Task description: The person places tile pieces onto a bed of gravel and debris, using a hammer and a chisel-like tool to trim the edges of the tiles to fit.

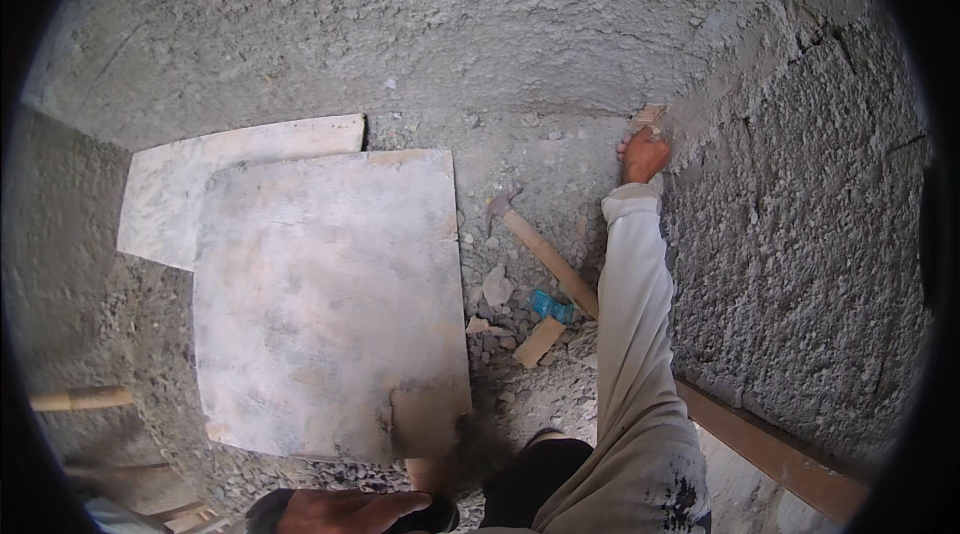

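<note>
Reaching into the upper right of the frame, a person's right hand is curling its fingers at the foot of a rough grey wall. A small tan piece, apparently wood, is sitting directly above the knuckles in the picture, tucked into the corner where two walls are meeting; it is appearing to touch the fingers, though whether they are grasping it or only pressing against it cannot be told. A pale sleeve is running down toward the bottom edge. At the lower left of centre, the left hand is showing partly, its thumb pointing right; the frame is cutting off the rest, and its grip cannot be told. Near the centre, a claw hammer is lying on the rubble, its handle passing toward the sleeve. Just below it, a crumpled blue-green object is resting beside a short wooden block. Two whitish boards are covering the left of the frame, the larger one overlapping the other.
</note>
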The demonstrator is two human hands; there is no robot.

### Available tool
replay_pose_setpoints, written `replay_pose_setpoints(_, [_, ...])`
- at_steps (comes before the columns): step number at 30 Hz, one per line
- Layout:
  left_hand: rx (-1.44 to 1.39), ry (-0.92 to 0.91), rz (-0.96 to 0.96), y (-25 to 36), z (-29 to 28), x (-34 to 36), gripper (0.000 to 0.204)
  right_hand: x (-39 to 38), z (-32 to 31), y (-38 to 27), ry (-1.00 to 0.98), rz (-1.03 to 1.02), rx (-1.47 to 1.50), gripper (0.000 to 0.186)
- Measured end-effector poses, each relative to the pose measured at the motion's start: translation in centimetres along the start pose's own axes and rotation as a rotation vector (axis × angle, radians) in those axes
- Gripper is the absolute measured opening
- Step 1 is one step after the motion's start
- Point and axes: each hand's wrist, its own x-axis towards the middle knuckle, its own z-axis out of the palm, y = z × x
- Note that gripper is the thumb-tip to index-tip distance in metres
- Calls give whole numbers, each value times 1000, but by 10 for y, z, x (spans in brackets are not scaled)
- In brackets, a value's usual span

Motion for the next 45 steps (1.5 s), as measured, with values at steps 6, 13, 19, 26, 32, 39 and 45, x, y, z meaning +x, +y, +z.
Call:
replay_pose_setpoints(6, [8,-52,-1,0,-1,13,36,-81,-24,-16,-359,123,251,28])
replay_pose_setpoints(13, [168,55,108,-10,0,25,35,-125,-82,-71,-886,448,722,39])
replay_pose_setpoints(19, [191,-33,150,-37,12,28,34,-169,-72,-102,-1209,690,871,46])
replay_pose_setpoints(26, [521,-17,298,-43,30,50,31,-269,-24,-182,-1188,500,280,34])
replay_pose_setpoints(32, [502,12,349,-44,28,45,30,-426,11,-317,-1827,132,126,27])
replay_pose_setpoints(39, [325,207,329,-64,11,7,28,-562,14,-367,-1949,-1950,-978,26])
replay_pose_setpoints(45, [315,228,323,-82,4,-21,27,-703,-50,-444,-2657,-1443,323,58])
